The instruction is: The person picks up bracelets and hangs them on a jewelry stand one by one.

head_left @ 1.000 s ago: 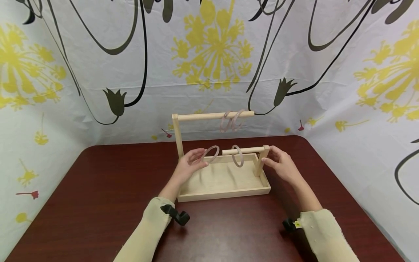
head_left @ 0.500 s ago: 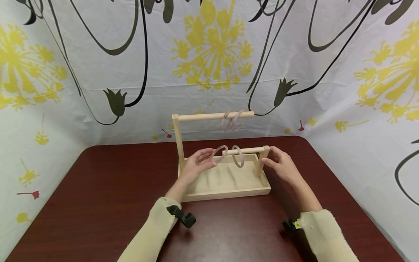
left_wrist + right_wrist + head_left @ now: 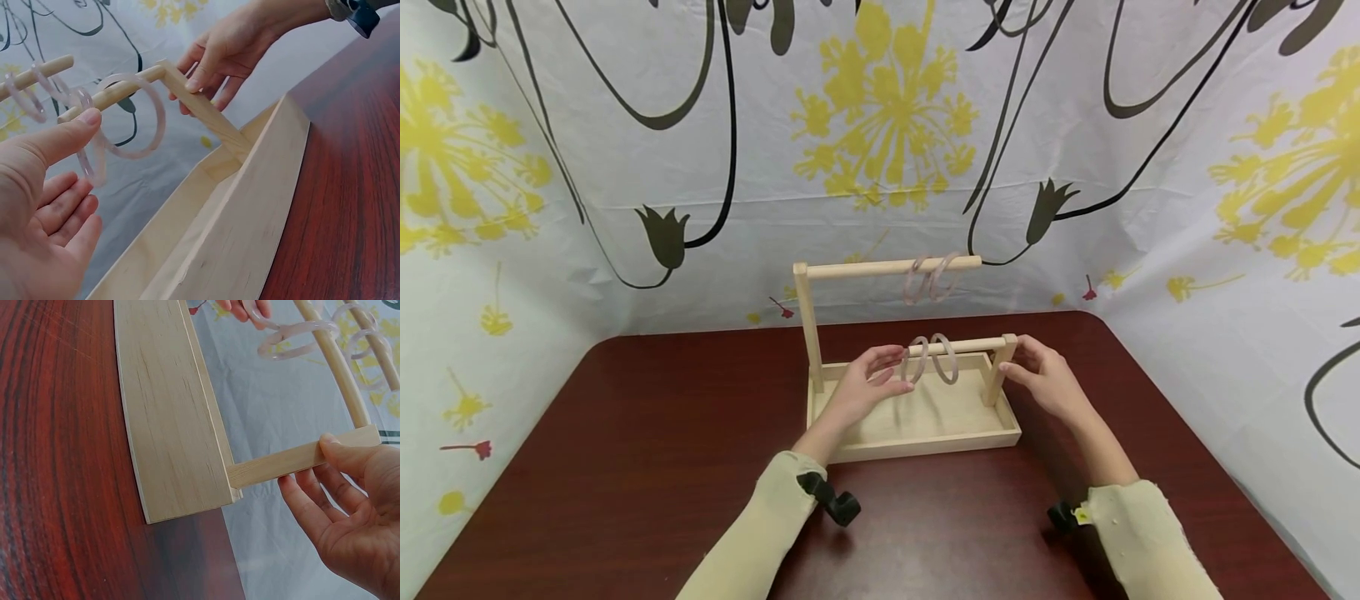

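Observation:
My left hand [image 3: 867, 387] holds a pale pink translucent bangle [image 3: 86, 167] between thumb and fingers, at the free end of the lower wooden rod [image 3: 976, 344]. In the left wrist view the bangle overlaps the rod's tip. Another bangle [image 3: 162, 119] hangs on that rod, just beyond the held one. My right hand [image 3: 1047, 379] grips the short post [image 3: 281, 464] that carries the rod, thumb on one side and fingers on the other. Both posts rise from a shallow wooden tray [image 3: 925, 447].
A tall post [image 3: 808, 325] at the tray's left end carries the upper rod [image 3: 861, 268], with two bangles hanging near its right end. The stand sits on a dark red-brown table [image 3: 647, 467]. Behind it hangs a patterned cloth [image 3: 752, 233].
My left hand has moved right with its bangle, from left of the lower rod to its free end, close beside the hanging bangle. My right hand has stayed on the short post.

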A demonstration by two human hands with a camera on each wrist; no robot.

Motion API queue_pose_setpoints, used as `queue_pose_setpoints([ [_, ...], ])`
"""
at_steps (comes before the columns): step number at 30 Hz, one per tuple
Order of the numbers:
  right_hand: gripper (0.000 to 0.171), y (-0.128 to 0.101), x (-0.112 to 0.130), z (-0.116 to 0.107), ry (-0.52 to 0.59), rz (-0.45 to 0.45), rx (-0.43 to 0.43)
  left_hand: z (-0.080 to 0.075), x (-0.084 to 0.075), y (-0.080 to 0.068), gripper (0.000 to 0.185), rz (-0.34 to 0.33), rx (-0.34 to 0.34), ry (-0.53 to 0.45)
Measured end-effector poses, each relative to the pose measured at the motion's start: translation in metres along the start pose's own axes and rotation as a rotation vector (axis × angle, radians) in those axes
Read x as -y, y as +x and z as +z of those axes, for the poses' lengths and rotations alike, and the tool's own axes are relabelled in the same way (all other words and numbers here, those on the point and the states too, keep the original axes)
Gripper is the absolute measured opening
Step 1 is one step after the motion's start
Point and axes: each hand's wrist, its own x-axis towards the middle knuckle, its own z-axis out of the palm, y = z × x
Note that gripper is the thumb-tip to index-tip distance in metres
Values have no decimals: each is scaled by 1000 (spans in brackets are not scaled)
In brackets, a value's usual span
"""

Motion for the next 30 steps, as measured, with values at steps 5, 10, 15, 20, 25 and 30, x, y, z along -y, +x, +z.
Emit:
queue_pose_setpoints([
  [5,32,0,0,0,3,-2,0,6,-1,2,62,11,8,62],
  [10,32,-1,0,1,7,-5,0,9,-2,3,66,0,9,87],
  [15,32,-2,2,2,6,1,3,11,-2,4,67,-9,5,89],
  [20,32,-1,3,3,12,2,5,11,-3,3,68,1,-8,90],
  [25,32,-1,2,3,19,-1,9,8,-3,0,70,-8,-16,93],
  [30,35,-1,2,1,25,-3,18,-3,-7,-5,68,15,-23,166],
])
